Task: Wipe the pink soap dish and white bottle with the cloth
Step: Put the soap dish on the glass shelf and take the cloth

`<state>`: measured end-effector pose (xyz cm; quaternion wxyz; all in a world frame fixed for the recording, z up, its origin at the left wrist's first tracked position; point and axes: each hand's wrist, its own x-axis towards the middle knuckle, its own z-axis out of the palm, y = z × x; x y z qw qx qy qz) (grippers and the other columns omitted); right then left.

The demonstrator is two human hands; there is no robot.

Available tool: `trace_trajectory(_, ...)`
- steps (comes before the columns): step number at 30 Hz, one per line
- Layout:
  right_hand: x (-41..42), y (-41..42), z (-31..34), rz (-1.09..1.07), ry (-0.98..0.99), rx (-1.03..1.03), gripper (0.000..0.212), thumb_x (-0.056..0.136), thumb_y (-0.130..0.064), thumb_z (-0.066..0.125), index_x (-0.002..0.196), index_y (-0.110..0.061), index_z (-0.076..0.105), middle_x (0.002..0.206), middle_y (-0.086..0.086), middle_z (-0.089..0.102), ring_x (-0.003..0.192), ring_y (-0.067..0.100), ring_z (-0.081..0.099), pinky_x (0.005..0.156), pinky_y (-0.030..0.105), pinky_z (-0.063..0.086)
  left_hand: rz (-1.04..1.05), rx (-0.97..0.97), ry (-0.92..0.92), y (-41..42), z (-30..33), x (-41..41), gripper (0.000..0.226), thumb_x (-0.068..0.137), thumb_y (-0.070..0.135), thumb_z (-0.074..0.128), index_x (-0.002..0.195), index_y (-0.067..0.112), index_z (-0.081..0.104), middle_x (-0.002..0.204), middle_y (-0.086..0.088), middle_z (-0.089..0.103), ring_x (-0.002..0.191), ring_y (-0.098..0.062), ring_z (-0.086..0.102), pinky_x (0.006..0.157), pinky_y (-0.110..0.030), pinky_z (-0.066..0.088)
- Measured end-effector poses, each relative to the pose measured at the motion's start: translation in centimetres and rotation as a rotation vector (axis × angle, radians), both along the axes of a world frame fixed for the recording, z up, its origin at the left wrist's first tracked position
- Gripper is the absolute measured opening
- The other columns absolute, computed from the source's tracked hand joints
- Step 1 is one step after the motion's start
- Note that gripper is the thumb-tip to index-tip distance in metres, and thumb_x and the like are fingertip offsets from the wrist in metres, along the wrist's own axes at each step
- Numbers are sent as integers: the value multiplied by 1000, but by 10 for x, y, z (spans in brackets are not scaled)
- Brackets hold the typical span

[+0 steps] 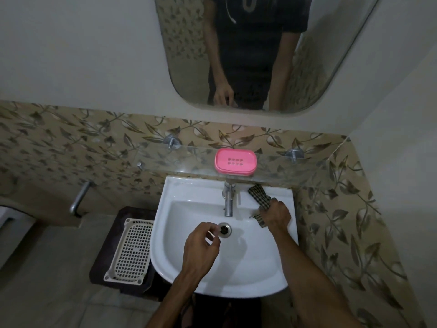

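Your right hand (275,215) grips the checked cloth (261,202) at the right rim of the white washbasin (248,268); fingers curl around its middle, one end lying toward the tap (228,200), the other hanging below your fist. Your left hand (201,248) hovers over the bowl near the drain (224,229), fingers loosely curled, holding nothing. The pink soap dish (235,161) sits well apart from both hands, on the glass shelf (307,171) above the tap. It is a rounded rectangle with two rows of small slots in its top. No writing on it is readable.
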<state>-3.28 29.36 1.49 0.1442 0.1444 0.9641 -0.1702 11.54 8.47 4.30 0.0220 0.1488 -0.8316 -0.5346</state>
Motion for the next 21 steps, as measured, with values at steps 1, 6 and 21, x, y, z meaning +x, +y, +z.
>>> trace_trajectory(1,-1,0,-5,21,-13,20,44,100,-33,64,134,-6,57,133,17,63,125,33,61,100,40,52,4,4,-10,0,-2,3,21,81,8,61,91,26,69,92,12,69,80,-11,66,67,-35,56)
trace_trajectory(6,-10,10,-15,4,1,16,40,103,-33,60,130,-3,64,130,19,67,123,35,63,99,41,54,8,23,-39,0,-6,10,20,78,19,56,91,28,69,92,13,70,80,-11,66,65,-30,55)
trace_trajectory(21,68,-20,58,-513,-95,-1760,18,88,-8,57,90,-5,74,97,16,76,91,31,70,81,40,57,19,705,-498,-1,38,-66,48,85,50,71,115,13,71,112,-15,74,108,-33,70,88,-43,59)
